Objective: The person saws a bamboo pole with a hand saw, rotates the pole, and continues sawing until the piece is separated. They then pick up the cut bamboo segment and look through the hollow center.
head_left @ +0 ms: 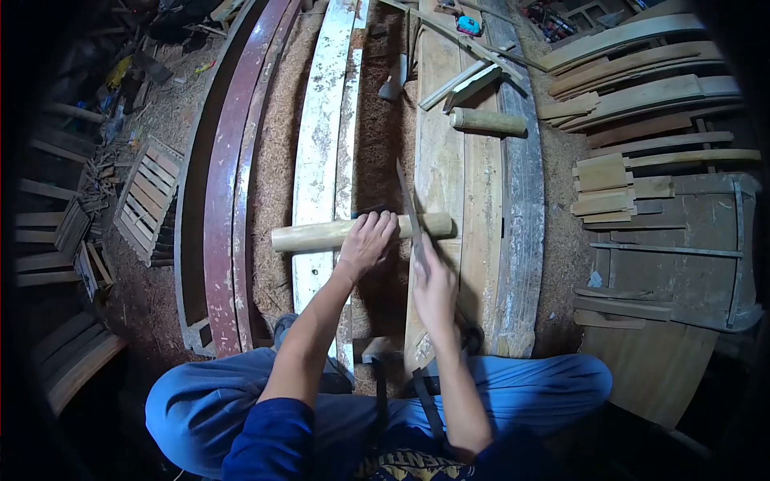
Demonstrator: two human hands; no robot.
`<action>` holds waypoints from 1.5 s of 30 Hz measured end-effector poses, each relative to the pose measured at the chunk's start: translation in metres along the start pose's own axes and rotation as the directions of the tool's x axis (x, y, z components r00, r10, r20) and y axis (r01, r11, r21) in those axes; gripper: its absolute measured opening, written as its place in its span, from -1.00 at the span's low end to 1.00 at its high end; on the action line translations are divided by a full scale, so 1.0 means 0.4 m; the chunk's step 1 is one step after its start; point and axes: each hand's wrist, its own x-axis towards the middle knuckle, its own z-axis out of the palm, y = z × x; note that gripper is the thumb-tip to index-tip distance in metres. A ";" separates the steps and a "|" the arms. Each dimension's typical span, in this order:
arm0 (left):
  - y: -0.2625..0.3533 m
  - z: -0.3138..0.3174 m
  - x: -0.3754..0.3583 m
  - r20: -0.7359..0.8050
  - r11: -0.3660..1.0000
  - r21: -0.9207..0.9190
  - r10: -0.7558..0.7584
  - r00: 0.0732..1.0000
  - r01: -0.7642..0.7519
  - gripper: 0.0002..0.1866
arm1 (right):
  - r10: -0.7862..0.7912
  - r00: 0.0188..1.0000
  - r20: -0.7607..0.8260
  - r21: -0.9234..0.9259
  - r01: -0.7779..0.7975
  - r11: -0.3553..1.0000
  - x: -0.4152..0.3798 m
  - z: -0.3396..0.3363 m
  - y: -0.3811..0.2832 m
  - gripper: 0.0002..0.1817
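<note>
A pale round bamboo pole (309, 236) lies crosswise over the gap between a white paint-flecked beam (321, 144) and a wooden plank (437, 160). My left hand (369, 239) is wrapped over the middle of the pole and presses on it. My right hand (433, 293) grips the handle of a hand saw (407, 192). Its narrow blade, seen almost edge-on, crosses the pole near the right end and points away from me. How deep the blade sits in the pole cannot be made out.
A shorter bamboo piece (489, 121) rests farther up the planks beside angled wood strips (473, 76). A teal tape measure (469, 26) is beyond them. At left runs a dark red beam (224, 160); at right are stacked boards (642, 104). Sawdust (277, 144) covers the floor.
</note>
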 end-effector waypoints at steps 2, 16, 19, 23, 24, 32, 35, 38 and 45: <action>0.005 -0.006 0.010 -0.038 1.000 0.007 -0.014 0.999 0.014 -0.32 | 0.098 0.993 0.061 0.006 -0.098 0.995 -0.078 -0.055 -0.032 -0.41; 0.038 0.021 -0.024 -0.094 0.995 0.092 -0.022 0.995 0.030 -0.31 | 0.097 0.994 0.058 0.018 -0.098 0.995 -0.153 -0.089 -0.020 -0.42; 0.024 0.012 -0.005 -0.060 0.997 0.042 -0.058 0.997 0.060 -0.33 | 0.085 0.995 0.047 0.019 -0.086 0.996 -0.005 -0.012 -0.008 -0.39; 0.026 0.023 -0.022 -0.047 0.999 0.045 -0.013 0.999 0.015 -0.37 | 0.092 0.995 0.036 0.028 -0.093 0.995 -0.088 -0.057 -0.031 -0.42; 0.027 0.039 -0.016 -0.113 0.996 0.086 -0.014 0.993 0.024 -0.37 | 0.063 0.998 0.000 0.078 -0.062 0.995 -0.128 -0.072 -0.025 -0.46; 0.031 0.021 -0.004 -0.015 0.997 0.033 -0.072 0.997 0.073 -0.31 | 0.010 0.999 0.039 0.033 -0.011 0.999 0.054 0.001 0.005 -0.40; 0.006 -0.009 0.013 0.067 0.997 -0.063 -0.040 0.997 0.044 -0.32 | 0.002 1.000 0.016 0.059 -0.003 0.998 -0.058 -0.044 0.017 -0.41; 0.001 0.011 0.020 0.009 0.991 -0.112 -0.075 0.997 0.075 -0.32 | 0.083 0.996 0.038 0.035 -0.085 0.996 -0.102 -0.034 0.017 -0.40; -0.027 -0.037 0.053 0.098 0.980 -0.184 -0.055 0.994 0.073 -0.33 | 0.041 0.999 0.010 0.054 -0.041 0.998 -0.065 -0.039 0.034 -0.36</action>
